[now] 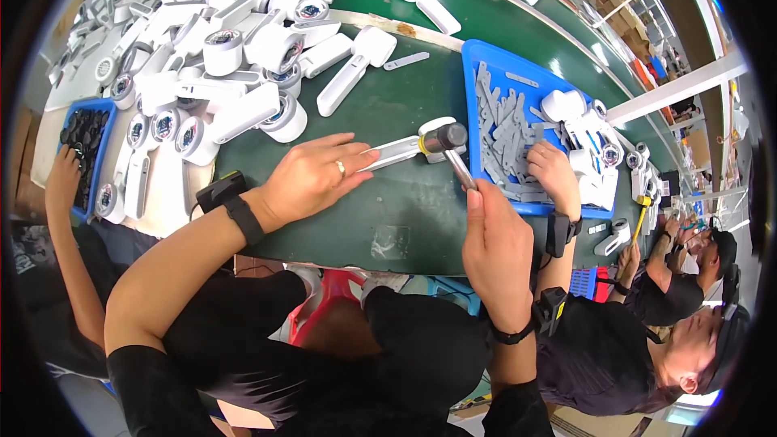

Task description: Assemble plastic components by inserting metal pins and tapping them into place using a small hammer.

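In front of me a white handheld fan housing (394,151) lies on the green mat, its handle toward my left hand (316,182). That hand pinches the handle's end between thumb and fingers. My right hand (498,243) is wrapped round the metal shaft of a small mallet (460,168). The mallet's dark head, with a yellow face, is over the fan housing's round end and hides much of it. Farther off lie another white fan housing (356,69) and a loose grey strip (406,61).
A blue tray (472,73) of grey strips and white fan parts stands on the right, with a co-worker's hand (553,170) in it. White fan bodies (231,53) are heaped at the left. Another person's hand (62,182) reaches into a blue tray (105,105) of black parts.
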Available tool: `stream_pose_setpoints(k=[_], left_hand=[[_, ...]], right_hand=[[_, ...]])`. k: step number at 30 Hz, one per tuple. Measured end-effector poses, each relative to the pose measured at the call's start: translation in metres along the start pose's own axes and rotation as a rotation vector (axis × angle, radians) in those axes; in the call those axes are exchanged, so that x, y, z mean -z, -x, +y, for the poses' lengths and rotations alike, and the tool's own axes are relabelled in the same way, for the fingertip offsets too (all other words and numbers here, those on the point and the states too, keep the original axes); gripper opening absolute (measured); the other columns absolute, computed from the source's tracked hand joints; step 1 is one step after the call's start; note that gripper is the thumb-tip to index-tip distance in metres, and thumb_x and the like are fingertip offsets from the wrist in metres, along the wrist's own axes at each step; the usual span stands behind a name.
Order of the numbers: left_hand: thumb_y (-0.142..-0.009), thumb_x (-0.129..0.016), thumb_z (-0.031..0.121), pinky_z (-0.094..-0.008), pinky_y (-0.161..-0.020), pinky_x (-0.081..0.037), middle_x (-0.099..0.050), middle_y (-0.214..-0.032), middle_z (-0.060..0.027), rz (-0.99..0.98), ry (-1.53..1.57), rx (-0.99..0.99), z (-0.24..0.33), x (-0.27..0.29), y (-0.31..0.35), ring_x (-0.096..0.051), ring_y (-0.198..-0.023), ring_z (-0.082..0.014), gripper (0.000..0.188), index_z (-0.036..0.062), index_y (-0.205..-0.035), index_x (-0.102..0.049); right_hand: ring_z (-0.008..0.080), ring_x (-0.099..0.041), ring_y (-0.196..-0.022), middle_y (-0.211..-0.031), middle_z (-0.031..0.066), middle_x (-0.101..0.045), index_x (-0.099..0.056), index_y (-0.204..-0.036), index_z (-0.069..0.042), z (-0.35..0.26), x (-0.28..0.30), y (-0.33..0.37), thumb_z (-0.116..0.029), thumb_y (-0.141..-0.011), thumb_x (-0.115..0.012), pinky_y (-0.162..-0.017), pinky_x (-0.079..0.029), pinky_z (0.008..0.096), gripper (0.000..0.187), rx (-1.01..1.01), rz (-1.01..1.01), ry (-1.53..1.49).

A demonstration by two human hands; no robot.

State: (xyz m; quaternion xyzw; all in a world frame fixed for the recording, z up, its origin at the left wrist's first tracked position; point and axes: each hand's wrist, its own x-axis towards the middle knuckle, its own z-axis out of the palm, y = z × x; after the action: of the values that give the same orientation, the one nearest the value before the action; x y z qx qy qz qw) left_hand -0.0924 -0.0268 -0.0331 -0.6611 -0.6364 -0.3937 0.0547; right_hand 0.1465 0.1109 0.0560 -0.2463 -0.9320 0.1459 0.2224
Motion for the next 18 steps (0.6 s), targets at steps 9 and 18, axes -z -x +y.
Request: stream_pose_setpoints(k=[9, 18], left_hand=[[-0.083, -0.081, 0.003, -0.0387, -0.082, -0.062, -0.075, -0.105, -0.0137, 0.053, 0.019, -0.07, 0.002, -0.003, -0.001, -0.074, -0.094, -0.0327, 0.032, -0.0009, -0.114, -0.073], [-0.084, -0.081, 0.004, -0.0391, -0.08, -0.061, -0.074, -0.104, -0.0134, 0.048, 0.017, -0.068, 0.0, -0.004, -0.004, -0.074, -0.094, -0.0329, 0.031, -0.0003, -0.113, -0.073]], right_hand=[[0.0396, -0.066, -0.07, -0.088, 0.0173, -0.068, -0.063, -0.121, -0.003, -0.003, -0.023, -0.006, -0.016, -0.104, -0.058, -0.06, -0.052, 0.0465, 0.022, 0.104, 0.118, -0.045], [0.0424, -0.069, -0.08, -0.094, 0.02, -0.072, -0.069, -0.116, -0.003, -0.006, -0.031, -0.011, -0.02, -0.108, -0.053, -0.064, -0.053, 0.0488, 0.024, -0.067, -0.169, 0.091]])
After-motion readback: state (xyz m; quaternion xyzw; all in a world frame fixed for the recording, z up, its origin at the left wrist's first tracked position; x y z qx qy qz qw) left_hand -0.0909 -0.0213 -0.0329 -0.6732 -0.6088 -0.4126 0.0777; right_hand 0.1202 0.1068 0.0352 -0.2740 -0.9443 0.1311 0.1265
